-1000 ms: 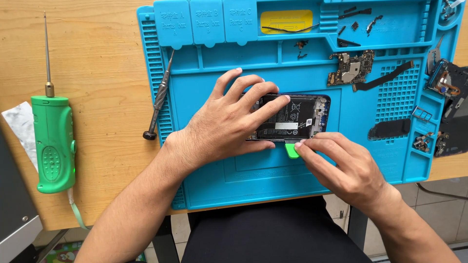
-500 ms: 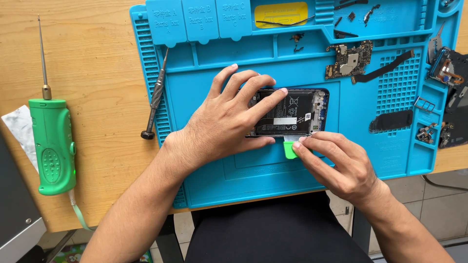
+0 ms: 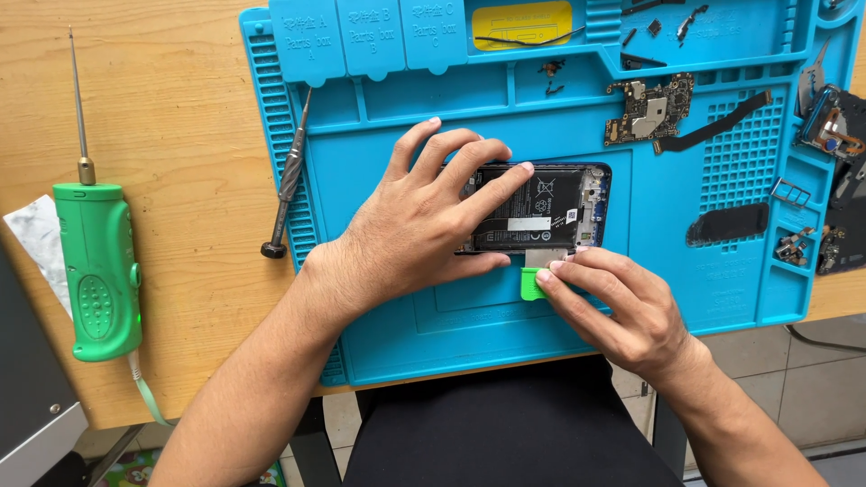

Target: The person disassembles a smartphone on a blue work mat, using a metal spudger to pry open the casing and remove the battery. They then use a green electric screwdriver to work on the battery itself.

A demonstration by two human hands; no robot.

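Furthest left on the wooden table [image 3: 180,135] lay a green soldering iron [image 3: 95,271], and a small screwdriver [image 3: 287,176] rested on the ribbed edge of the blue repair mat [image 3: 686,298]. My left hand [image 3: 410,225] was spread flat, fingers splayed, pressing the opened phone [image 3: 550,209] down at the middle of the mat. Just below the phone's near edge, my right hand [image 3: 622,311] pinched a green pull tab [image 3: 532,283] between thumb and fingertips. I judged the step wanted a slow, low, steady pull while the left hand kept the phone from lifting; a jerk could tear the tab. Further right sat a loose circuit board [image 3: 649,108] and other small parts.
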